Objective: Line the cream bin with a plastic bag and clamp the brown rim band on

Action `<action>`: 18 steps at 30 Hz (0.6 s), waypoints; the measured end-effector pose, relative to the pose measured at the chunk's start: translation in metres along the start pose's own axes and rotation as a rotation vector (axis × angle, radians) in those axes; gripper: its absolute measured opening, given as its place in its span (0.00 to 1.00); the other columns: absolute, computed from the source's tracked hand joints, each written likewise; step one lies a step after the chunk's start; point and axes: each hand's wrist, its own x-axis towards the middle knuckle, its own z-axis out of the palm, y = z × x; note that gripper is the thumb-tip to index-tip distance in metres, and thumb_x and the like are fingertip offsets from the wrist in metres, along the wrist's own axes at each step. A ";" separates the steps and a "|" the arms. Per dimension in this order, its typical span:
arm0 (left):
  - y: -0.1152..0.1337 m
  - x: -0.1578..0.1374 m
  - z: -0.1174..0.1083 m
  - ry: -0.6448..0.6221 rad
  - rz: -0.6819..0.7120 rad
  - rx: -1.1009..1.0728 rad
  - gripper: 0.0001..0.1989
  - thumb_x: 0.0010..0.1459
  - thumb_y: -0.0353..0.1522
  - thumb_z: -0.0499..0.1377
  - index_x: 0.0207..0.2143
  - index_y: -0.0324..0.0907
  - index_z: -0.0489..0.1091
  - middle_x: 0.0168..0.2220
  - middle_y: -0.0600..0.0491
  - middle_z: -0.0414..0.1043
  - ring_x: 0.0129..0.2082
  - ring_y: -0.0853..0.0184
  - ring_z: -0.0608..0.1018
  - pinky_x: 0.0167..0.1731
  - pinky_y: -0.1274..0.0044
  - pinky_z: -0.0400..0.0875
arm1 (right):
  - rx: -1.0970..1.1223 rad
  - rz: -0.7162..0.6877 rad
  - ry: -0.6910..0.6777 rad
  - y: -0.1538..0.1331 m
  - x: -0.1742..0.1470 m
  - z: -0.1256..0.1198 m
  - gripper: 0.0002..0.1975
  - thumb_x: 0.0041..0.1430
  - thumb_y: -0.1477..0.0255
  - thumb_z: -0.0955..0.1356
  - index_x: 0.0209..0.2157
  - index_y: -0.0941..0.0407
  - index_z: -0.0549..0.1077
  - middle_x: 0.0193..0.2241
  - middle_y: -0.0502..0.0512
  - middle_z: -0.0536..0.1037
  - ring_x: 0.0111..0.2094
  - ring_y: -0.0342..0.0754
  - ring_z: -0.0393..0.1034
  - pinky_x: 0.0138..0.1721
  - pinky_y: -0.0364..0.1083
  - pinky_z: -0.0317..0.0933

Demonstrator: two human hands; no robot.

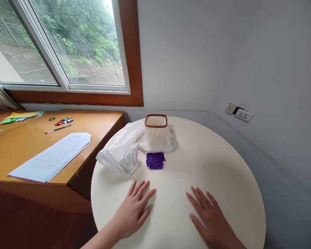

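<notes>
My left hand [135, 209] lies flat on the round white table [223, 166], fingers spread and holding nothing. Opposite it, my right hand [206, 216] rests palm down on the same tabletop, open as well. Just beyond my left fingertips is a folded purple cloth [155, 161] with frayed edges. Behind the cloth stands a small bin [157, 138] with a brown rim, and a thin whitish bag hangs around its outside. A crumpled translucent plastic bag [121, 148] spreads to the left of the bin. Neither hand touches the cloth, the bin or the plastic bag.
A wooden desk [103, 121] adjoins the table on the left, bearing paper sheets [54, 157], a pen [57, 129], keys [64, 120] and coloured papers [22, 116]. Behind are a window [85, 45] and a wall. A power socket [244, 115] sits on the right wall.
</notes>
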 end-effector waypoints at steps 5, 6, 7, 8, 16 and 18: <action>0.000 0.000 0.001 0.029 0.006 -0.003 0.24 0.62 0.37 0.46 0.61 0.51 0.49 0.62 0.51 0.51 0.61 0.55 0.55 0.58 0.56 0.50 | 0.014 0.003 0.013 -0.001 -0.001 -0.001 0.28 0.62 0.61 0.56 0.62 0.45 0.42 0.62 0.49 0.50 0.61 0.55 0.47 0.58 0.59 0.45; -0.001 0.000 0.001 0.027 0.005 -0.003 0.24 0.62 0.37 0.46 0.61 0.51 0.49 0.62 0.51 0.51 0.61 0.56 0.55 0.58 0.56 0.50 | 0.015 0.006 0.008 -0.001 -0.001 -0.001 0.28 0.62 0.61 0.56 0.62 0.45 0.42 0.62 0.49 0.49 0.61 0.54 0.46 0.58 0.59 0.45; -0.001 0.000 0.001 0.026 0.005 -0.003 0.24 0.62 0.37 0.46 0.60 0.51 0.49 0.62 0.51 0.51 0.61 0.56 0.55 0.58 0.56 0.50 | 0.014 0.010 0.002 -0.002 -0.001 -0.002 0.28 0.63 0.61 0.56 0.62 0.45 0.42 0.62 0.49 0.49 0.62 0.54 0.46 0.58 0.59 0.45; -0.001 0.000 0.001 0.026 0.005 -0.003 0.24 0.62 0.37 0.46 0.60 0.51 0.50 0.62 0.51 0.51 0.61 0.56 0.55 0.58 0.56 0.50 | 0.013 0.013 -0.004 -0.002 -0.001 -0.002 0.28 0.63 0.61 0.55 0.62 0.44 0.41 0.62 0.48 0.49 0.62 0.54 0.45 0.58 0.59 0.44; 0.000 0.005 -0.008 -0.031 0.020 0.017 0.23 0.62 0.34 0.45 0.60 0.50 0.50 0.61 0.48 0.54 0.59 0.53 0.58 0.55 0.55 0.54 | -0.043 -0.034 0.068 0.002 0.002 0.002 0.27 0.62 0.62 0.56 0.61 0.45 0.45 0.61 0.51 0.54 0.59 0.55 0.52 0.55 0.59 0.49; 0.001 0.011 -0.021 -0.076 0.036 0.009 0.23 0.60 0.34 0.47 0.59 0.50 0.53 0.59 0.46 0.57 0.58 0.53 0.61 0.53 0.56 0.58 | -0.057 -0.044 0.108 0.003 0.005 0.005 0.26 0.62 0.62 0.57 0.61 0.45 0.48 0.60 0.51 0.57 0.58 0.55 0.55 0.54 0.58 0.51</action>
